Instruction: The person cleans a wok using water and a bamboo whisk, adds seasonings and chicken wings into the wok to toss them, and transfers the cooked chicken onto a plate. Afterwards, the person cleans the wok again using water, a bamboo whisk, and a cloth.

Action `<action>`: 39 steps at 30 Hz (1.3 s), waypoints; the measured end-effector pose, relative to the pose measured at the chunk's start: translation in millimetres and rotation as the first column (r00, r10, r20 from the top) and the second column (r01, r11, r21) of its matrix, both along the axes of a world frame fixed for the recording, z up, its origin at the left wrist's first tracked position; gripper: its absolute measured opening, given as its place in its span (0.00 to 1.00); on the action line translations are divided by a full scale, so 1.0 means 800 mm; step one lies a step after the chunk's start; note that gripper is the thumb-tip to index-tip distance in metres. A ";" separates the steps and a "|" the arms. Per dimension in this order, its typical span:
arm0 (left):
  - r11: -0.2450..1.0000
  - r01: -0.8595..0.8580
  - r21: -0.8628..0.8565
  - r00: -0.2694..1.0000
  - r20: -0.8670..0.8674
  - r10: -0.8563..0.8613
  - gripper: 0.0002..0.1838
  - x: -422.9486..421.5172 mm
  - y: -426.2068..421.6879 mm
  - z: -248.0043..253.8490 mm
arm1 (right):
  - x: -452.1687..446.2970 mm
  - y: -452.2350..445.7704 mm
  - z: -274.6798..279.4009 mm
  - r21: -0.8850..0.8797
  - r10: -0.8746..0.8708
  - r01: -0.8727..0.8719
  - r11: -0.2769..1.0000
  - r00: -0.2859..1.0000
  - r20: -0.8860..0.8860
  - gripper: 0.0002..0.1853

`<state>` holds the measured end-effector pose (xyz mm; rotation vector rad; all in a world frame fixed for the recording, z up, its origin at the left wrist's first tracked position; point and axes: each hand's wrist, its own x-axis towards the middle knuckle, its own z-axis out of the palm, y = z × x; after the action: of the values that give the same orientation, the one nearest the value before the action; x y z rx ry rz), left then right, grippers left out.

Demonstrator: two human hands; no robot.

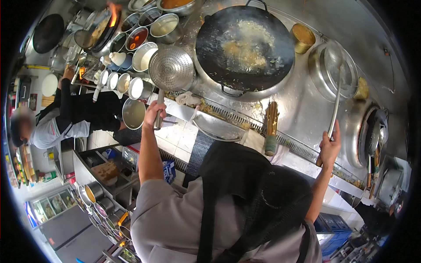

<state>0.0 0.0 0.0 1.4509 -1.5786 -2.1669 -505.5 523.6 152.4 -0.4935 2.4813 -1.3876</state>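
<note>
My left hand is wrapped round the handle of a round perforated skimmer, its bowl close to the row of seasoning bowls. On the other side, my right hand grips the long handle of a ladle. The ladle's head is over a steel pot at the back right; whether it touches the contents is unclear. Between the two tools sits a large black wok with bubbling, pale yellowish food and liquid in it, giving off steam.
A bamboo brush stands by the counter's front drain grate. Behind the wok's right side is a yellowish can. Metal bowls of sauces crowd the left. A co-worker works at far left near another wok with a flame.
</note>
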 end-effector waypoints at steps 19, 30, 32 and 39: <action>0.705 0.020 -0.709 0.954 0.224 0.198 0.24 -0.148 0.059 -0.096 | -0.016 -0.016 0.031 -0.246 -0.366 0.360 0.900 0.930 0.023 0.35; 0.300 0.272 -0.914 0.952 0.301 0.053 0.19 -0.082 0.186 -0.036 | -0.150 -0.016 -0.054 0.021 -0.332 0.336 0.941 0.936 -0.116 0.32; 0.306 0.245 -0.920 0.968 0.252 -0.015 0.24 -0.087 0.189 -0.043 | -0.165 -0.029 -0.072 0.049 -0.319 0.331 0.942 0.933 -0.168 0.28; 0.330 0.138 -0.934 0.987 0.157 0.031 0.21 -0.112 0.170 0.012 | -0.138 -0.020 -0.031 -0.647 0.171 0.507 0.570 0.697 0.696 0.05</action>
<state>-89.9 136.2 9.6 1.0728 -2.3112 -0.6650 -615.8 507.6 127.5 0.1972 1.1682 -2.2481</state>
